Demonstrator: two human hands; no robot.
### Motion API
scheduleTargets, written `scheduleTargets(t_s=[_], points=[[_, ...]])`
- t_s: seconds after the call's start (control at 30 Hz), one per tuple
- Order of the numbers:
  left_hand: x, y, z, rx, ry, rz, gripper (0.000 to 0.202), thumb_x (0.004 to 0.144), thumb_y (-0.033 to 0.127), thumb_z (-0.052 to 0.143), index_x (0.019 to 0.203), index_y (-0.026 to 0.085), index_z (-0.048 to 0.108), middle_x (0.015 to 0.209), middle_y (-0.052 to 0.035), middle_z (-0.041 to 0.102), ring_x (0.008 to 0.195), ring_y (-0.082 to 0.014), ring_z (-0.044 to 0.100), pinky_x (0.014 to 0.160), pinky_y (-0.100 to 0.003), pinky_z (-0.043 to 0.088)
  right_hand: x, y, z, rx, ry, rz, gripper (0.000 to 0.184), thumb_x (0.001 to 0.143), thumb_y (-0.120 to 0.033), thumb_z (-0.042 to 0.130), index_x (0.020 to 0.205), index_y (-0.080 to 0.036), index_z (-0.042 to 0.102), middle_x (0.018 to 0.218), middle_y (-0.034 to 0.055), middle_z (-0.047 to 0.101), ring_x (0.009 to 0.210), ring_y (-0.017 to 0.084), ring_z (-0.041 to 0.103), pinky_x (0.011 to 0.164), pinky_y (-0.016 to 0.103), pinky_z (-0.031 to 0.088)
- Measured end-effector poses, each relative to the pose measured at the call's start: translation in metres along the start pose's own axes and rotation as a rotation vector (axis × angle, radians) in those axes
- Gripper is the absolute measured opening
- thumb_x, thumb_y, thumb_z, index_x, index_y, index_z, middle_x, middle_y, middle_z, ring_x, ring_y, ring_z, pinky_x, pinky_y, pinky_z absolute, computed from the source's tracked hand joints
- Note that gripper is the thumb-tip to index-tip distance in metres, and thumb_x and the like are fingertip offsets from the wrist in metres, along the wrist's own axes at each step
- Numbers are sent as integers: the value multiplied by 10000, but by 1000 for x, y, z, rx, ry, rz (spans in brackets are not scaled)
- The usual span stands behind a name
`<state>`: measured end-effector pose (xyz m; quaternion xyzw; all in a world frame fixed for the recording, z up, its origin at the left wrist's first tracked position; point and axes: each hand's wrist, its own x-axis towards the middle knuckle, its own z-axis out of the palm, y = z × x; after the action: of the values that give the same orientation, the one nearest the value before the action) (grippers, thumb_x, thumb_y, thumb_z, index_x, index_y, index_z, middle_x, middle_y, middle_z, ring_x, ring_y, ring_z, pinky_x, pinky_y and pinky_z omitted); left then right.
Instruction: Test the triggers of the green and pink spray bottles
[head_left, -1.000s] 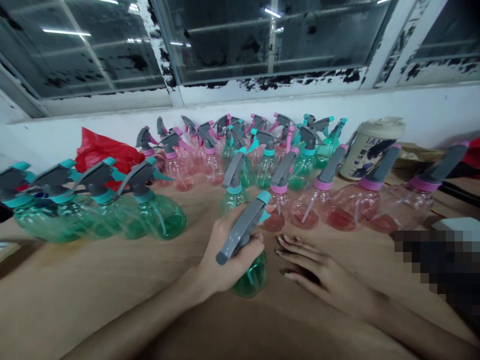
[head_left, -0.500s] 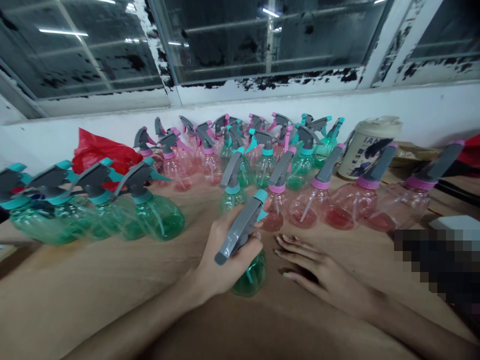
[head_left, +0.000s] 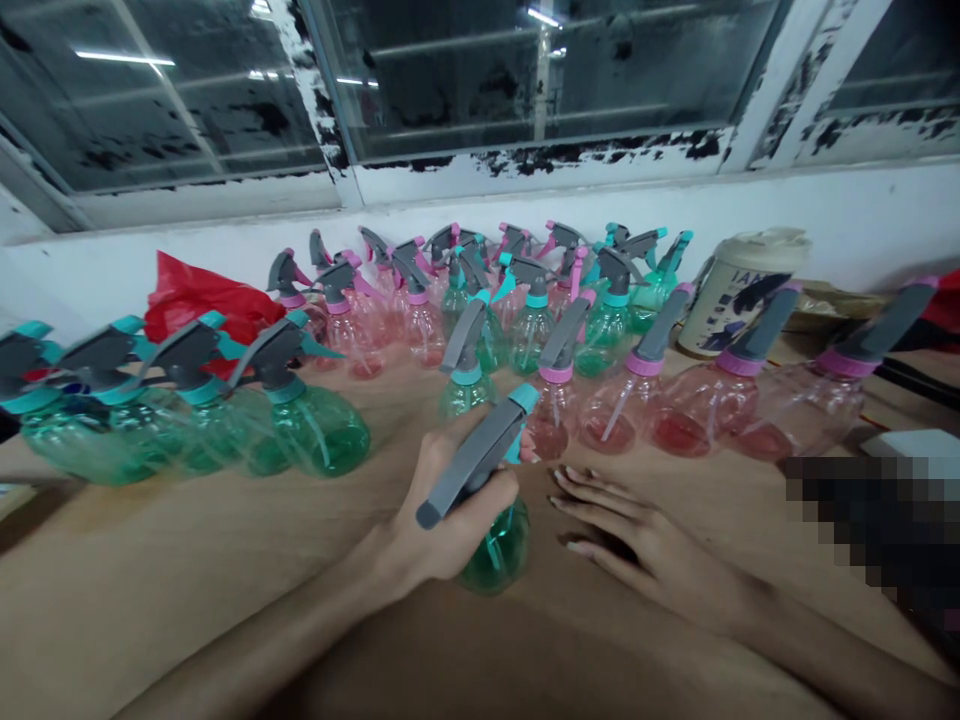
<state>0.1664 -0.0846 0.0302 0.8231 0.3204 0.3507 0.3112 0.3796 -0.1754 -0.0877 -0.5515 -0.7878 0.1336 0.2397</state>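
My left hand [head_left: 442,520] is wrapped round the neck of a green spray bottle [head_left: 495,555], below its grey head with a turquoise nozzle. The bottle stands near the middle of the wooden table [head_left: 225,590], and my fingers partly hide its neck and trigger. To the right of it, my right hand [head_left: 637,530] lies palm down on the tabletop, fingers stretched out and holding nothing. Just beyond my left hand are another green spray bottle [head_left: 465,395] and a pink spray bottle [head_left: 551,425].
Several green bottles [head_left: 319,430] line up at left, several pink ones [head_left: 686,415] at right. More bottles [head_left: 424,330] crowd the back by the wall. A red plastic bag [head_left: 202,300], a cream tumbler [head_left: 735,300] and a white box [head_left: 915,450] are also there.
The held bottle's grey head has turned and tipped slightly, its rear end shifting left. My left hand keeps its grip, and my right hand stays in place.
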Motion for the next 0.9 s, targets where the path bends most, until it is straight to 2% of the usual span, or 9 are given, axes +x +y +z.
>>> scheduleTargets(t_s=[0.2,0.4,0.53,0.7,0.9], points=[[1,-2,4,-81,-13,35,97,681,207,482,638,244,404,587,60,404,521,-129,410,513,-264,379,1,0,0,-7,-22,-3,426,955,-389,500,1363,-268,511,1464,23,469,1374,231,386,1134,472,346],[-2,-3,8,-91,20,13,49,701,198,494,701,238,466,551,73,407,479,-119,378,486,-262,367,0,0,-1,-20,-21,-5,432,957,-401,494,1375,-290,493,1473,9,459,1377,228,383,1134,476,345],[-4,-1,10,-81,63,-29,26,718,210,501,724,234,507,591,51,461,521,-131,426,523,-271,393,0,1,-1,-25,-31,4,436,957,-407,491,1380,-301,486,1477,-2,453,1380,228,377,1141,469,336],[-8,-2,12,-104,51,-58,43,760,232,505,764,238,548,642,32,514,600,-154,503,603,-287,437,1,1,-1,-33,-50,2,435,963,-413,475,1367,-257,508,1480,19,447,1384,224,370,1141,460,336],[-7,-8,11,-93,27,-45,48,758,241,514,762,246,561,667,27,572,605,-160,532,604,-293,450,2,-2,-3,-56,-71,12,440,973,-426,445,1362,-235,516,1487,21,433,1393,215,352,1146,450,330]])
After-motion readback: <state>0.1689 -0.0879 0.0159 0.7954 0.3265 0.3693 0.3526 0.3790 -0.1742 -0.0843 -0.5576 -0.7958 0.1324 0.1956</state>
